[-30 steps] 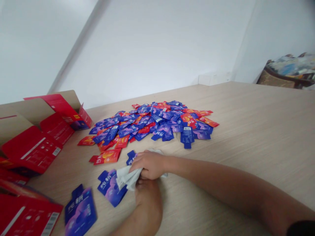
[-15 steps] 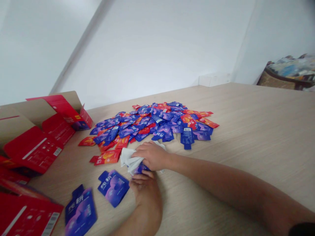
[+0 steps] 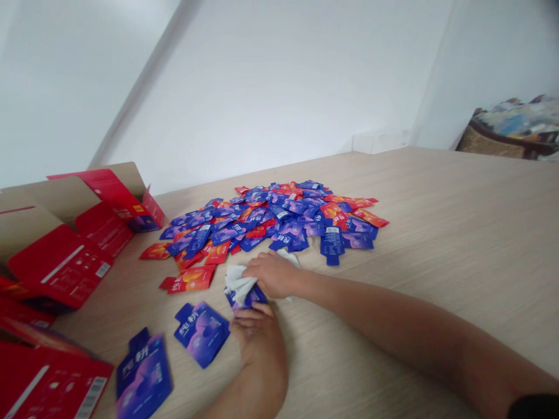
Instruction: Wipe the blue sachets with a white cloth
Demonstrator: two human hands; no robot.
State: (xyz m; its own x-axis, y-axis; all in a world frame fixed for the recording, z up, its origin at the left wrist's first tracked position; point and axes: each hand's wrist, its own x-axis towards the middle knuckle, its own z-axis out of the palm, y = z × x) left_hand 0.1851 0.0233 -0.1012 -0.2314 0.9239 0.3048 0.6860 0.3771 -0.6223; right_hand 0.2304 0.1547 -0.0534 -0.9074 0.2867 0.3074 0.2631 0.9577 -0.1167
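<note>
My left hand (image 3: 255,326) lies at the near edge of a purple pouch (image 3: 250,299), fingers holding it against the table. Bunched under my right hand (image 3: 273,273) is a white cloth (image 3: 239,278), perhaps a wipe, which covers the upper part of that pouch. My right fingers are closed on the cloth. To the left, two more purple pouches lie flat, the nearer-to-hand pouch (image 3: 203,334) and a larger-looking pouch (image 3: 144,372). A red-orange pouch (image 3: 192,279) rests just beyond them.
A heap of purple and red-orange pouches (image 3: 271,215) spreads across the middle of the wooden table (image 3: 437,233). Opened red cartons (image 3: 61,270) line the left side. At the back by the wall sits a white box (image 3: 379,141). A chair piled with things (image 3: 493,134) stands far right.
My right hand has slid slightly right with the white cloth, so more of the purple pouch beneath shows. My left hand stays in place.
</note>
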